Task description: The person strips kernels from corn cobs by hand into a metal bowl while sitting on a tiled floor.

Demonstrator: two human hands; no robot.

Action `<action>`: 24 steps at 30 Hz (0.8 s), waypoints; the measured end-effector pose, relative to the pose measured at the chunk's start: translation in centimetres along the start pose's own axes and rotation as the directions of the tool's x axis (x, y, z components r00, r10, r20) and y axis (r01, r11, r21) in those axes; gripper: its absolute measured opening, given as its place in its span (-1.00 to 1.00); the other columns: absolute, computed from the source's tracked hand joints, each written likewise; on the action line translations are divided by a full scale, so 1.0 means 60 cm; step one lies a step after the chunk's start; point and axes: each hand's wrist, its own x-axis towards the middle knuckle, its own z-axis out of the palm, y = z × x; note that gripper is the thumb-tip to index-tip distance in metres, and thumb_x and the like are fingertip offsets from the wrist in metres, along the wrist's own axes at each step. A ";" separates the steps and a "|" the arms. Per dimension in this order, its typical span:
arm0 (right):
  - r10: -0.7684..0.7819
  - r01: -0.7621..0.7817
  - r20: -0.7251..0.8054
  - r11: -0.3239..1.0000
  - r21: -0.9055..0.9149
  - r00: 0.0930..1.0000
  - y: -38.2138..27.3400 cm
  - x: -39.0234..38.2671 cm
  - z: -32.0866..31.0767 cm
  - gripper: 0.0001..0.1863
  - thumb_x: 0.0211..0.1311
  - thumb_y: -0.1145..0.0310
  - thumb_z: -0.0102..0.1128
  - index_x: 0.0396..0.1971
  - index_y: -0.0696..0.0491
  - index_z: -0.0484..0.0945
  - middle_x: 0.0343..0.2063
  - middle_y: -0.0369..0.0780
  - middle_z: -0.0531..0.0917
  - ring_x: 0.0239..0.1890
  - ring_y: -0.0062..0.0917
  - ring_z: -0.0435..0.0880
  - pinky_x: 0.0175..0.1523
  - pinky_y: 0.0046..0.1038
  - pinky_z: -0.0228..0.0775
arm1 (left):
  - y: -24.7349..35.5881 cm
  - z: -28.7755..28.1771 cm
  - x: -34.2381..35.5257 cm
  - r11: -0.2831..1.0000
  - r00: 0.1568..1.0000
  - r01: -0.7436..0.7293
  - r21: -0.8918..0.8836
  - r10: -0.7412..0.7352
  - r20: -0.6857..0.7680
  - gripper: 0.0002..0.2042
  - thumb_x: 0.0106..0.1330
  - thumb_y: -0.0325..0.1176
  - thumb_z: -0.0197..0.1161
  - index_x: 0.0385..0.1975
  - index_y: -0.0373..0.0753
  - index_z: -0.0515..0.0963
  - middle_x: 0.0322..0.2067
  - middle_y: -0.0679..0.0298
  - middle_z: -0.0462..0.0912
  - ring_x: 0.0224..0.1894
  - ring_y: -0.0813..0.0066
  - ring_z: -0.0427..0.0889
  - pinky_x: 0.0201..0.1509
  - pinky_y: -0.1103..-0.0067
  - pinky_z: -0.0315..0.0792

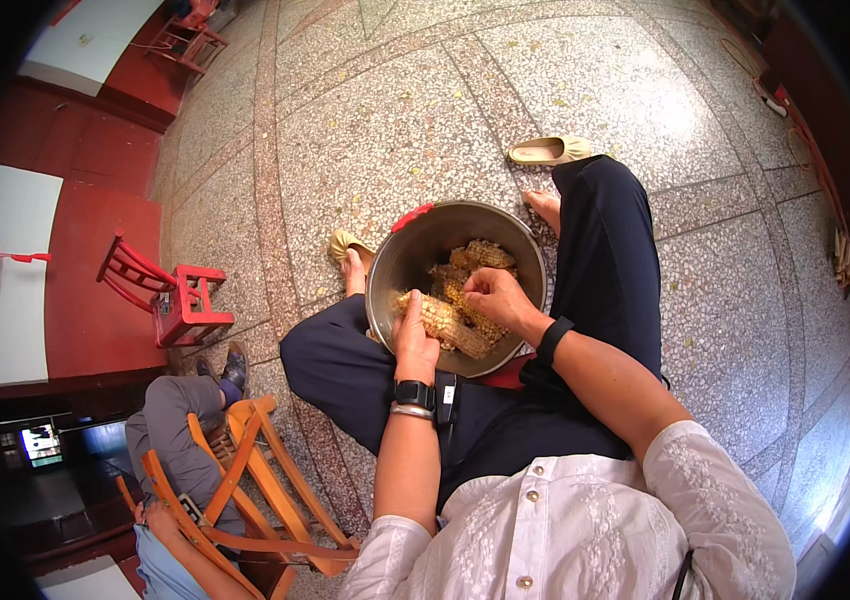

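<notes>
A metal pot (385, 250) with a red patch on its rim stands between my legs. My left hand (415, 338) is closed around a corn cob (450, 325), held slantwise over the pot. Part of that cob shows pale kernels, and its lower right end looks bare. My right hand (500, 300) is over the pot just right of the cob, its fingers curled together; whatever they pinch, if anything, is hidden. Below my hands, more corn cobs (485, 254) and loose yellow kernels lie inside the pot.
A person in grey trousers (180, 440) sits on a wooden chair (270, 470) at the lower left. A small red chair (190, 305) stands by the left wall. One beige shoe (550, 151) lies off my foot on the speckled floor (375, 130).
</notes>
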 end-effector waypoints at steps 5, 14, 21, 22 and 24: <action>0.035 -0.029 0.135 0.999 -0.044 0.990 -0.008 -0.005 0.006 -0.73 0.05 0.29 0.28 -0.53 0.23 0.54 -0.64 -0.23 0.53 -0.54 -0.60 0.47 -0.41 -0.47 0.33 | 0.001 0.000 0.000 0.999 0.999 0.036 -0.016 -0.035 0.028 -0.66 0.16 -0.23 0.35 -0.17 -0.26 0.45 -0.28 0.29 0.55 -0.26 0.43 0.56 -0.21 0.46 0.50; -0.003 0.042 0.270 0.990 -0.136 0.963 -0.015 -0.010 0.006 -0.64 0.05 0.13 0.33 -0.54 0.16 0.56 -0.69 -0.29 0.49 -0.59 -0.65 0.40 -0.48 -0.47 0.26 | 0.007 0.019 -0.021 0.999 0.995 0.045 -0.006 -0.044 0.094 -0.76 0.19 -0.27 0.32 -0.27 -0.23 0.46 -0.41 0.27 0.56 -0.38 0.45 0.56 -0.30 0.52 0.50; 0.006 0.041 0.293 0.988 -0.152 0.956 -0.004 -0.006 0.004 -0.72 -0.01 0.22 0.35 -0.51 0.16 0.59 -0.66 -0.23 0.56 -0.57 -0.62 0.47 -0.43 -0.47 0.32 | 0.003 0.016 -0.016 0.999 0.989 0.049 -0.005 -0.048 0.139 -0.80 0.21 -0.31 0.29 -0.27 -0.22 0.46 -0.41 0.29 0.55 -0.37 0.47 0.55 -0.29 0.55 0.49; 0.001 0.047 0.307 0.988 -0.149 0.952 -0.002 -0.005 0.004 -0.75 -0.03 0.26 0.34 -0.50 0.16 0.61 -0.64 -0.22 0.58 -0.56 -0.61 0.49 -0.41 -0.47 0.34 | 0.002 0.013 -0.013 0.999 0.989 0.048 -0.005 -0.047 0.139 -0.80 0.21 -0.31 0.29 -0.27 -0.22 0.46 -0.41 0.29 0.55 -0.37 0.47 0.55 -0.29 0.55 0.49; 0.003 0.048 0.312 0.987 -0.156 0.950 -0.001 -0.004 0.005 -0.77 -0.05 0.30 0.33 -0.49 0.17 0.61 -0.62 -0.22 0.60 -0.55 -0.61 0.51 -0.39 -0.48 0.35 | 0.000 0.008 -0.009 0.999 0.987 0.038 -0.017 -0.035 0.156 -0.81 0.21 -0.32 0.29 -0.27 -0.22 0.47 -0.40 0.30 0.55 -0.35 0.49 0.55 -0.27 0.56 0.49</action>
